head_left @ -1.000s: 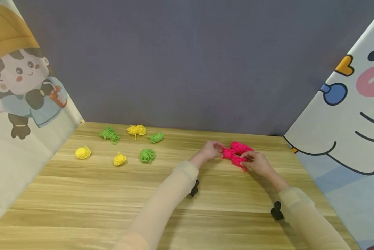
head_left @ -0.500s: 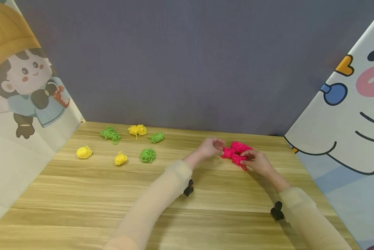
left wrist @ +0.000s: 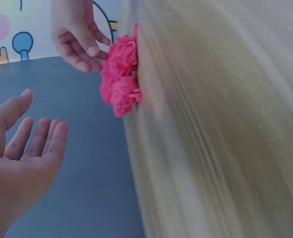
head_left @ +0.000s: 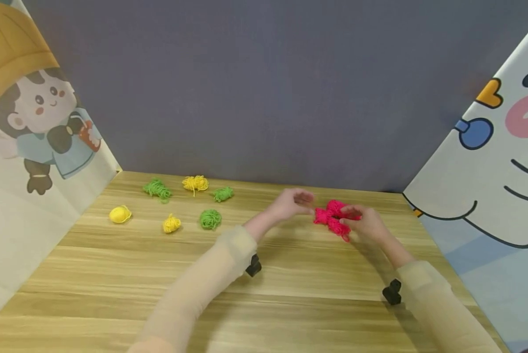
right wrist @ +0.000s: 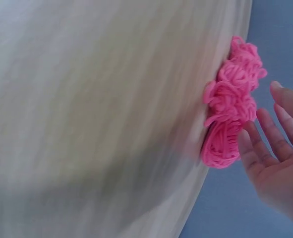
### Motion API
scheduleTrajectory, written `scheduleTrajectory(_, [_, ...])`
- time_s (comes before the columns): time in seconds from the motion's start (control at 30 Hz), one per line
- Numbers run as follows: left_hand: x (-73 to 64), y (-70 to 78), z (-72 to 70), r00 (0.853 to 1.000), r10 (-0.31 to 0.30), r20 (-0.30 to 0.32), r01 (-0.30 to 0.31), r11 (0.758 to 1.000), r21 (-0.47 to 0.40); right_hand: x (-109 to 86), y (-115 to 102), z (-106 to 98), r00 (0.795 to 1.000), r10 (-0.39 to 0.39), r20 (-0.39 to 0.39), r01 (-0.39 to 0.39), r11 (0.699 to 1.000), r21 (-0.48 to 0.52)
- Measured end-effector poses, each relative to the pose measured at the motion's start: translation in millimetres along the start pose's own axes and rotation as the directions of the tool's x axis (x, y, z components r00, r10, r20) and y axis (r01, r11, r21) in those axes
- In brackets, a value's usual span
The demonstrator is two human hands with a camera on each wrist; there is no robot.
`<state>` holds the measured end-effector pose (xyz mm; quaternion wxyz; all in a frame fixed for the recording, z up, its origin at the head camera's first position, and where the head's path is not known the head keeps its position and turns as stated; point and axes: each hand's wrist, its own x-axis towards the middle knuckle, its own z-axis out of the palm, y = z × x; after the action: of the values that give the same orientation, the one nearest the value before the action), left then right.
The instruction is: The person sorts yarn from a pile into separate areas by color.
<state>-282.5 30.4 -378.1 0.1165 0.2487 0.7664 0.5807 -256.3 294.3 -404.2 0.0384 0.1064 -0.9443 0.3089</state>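
Observation:
Bright pink yarn balls [head_left: 322, 216] lie bunched together at the back right of the wooden table, touching one another. My left hand [head_left: 290, 203] hovers just left of the cluster, fingers relaxed and holding nothing. At the cluster's right side is my right hand [head_left: 366, 224], which overlaps part of the pink yarn in the head view. In the right wrist view its fingers are spread loosely beside the yarn [right wrist: 230, 94], with nothing in the palm. The left wrist view shows the same pink yarn [left wrist: 121, 74] apart from my left hand [left wrist: 27, 168].
On the table's back left lie green yarn balls [head_left: 210, 219] and yellow yarn balls [head_left: 171, 223], spaced apart. A grey panel [head_left: 255, 98] stands along the back edge. Cartoon-printed panels [head_left: 506, 196] flank both sides. Black wrist devices [head_left: 392, 292] hang below the sleeves.
My left hand has drawn away from the pink yarn, up and to the left. My right hand has let go of the pink yarn and its fingers have loosened. The yarn balls stay put.

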Motion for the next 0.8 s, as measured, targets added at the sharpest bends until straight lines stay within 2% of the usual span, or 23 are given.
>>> scheduleTrajectory(0.33, [-15.5, 10.0, -15.7, 0.993, 0.112, 0.024, -0.114, 0.991, 0.069, 10.8, -11, -1, 0.999, -0.037, -0.019, 0.036, 0.999, -0.033])
scheduleTrajectory(0.47, [-26.0, 13.7, -23.3, 0.990, 0.133, 0.042, -0.136, 0.987, 0.088, 14.3, -15, 3, 0.997, -0.061, -0.038, 0.060, 0.998, -0.028])
scheduleTrajectory(0.6, [-38.0, 19.1, -32.0, 0.989, 0.143, 0.035, -0.146, 0.984, 0.102, 17.5, -18, 6, 0.997, -0.064, -0.041, 0.064, 0.998, -0.008])
scheduleTrajectory(0.8, [-54.6, 23.4, -43.5, 0.984, 0.180, -0.008, -0.179, 0.977, 0.112, 21.4, -18, 11, 0.996, -0.070, -0.053, 0.071, 0.997, 0.023])
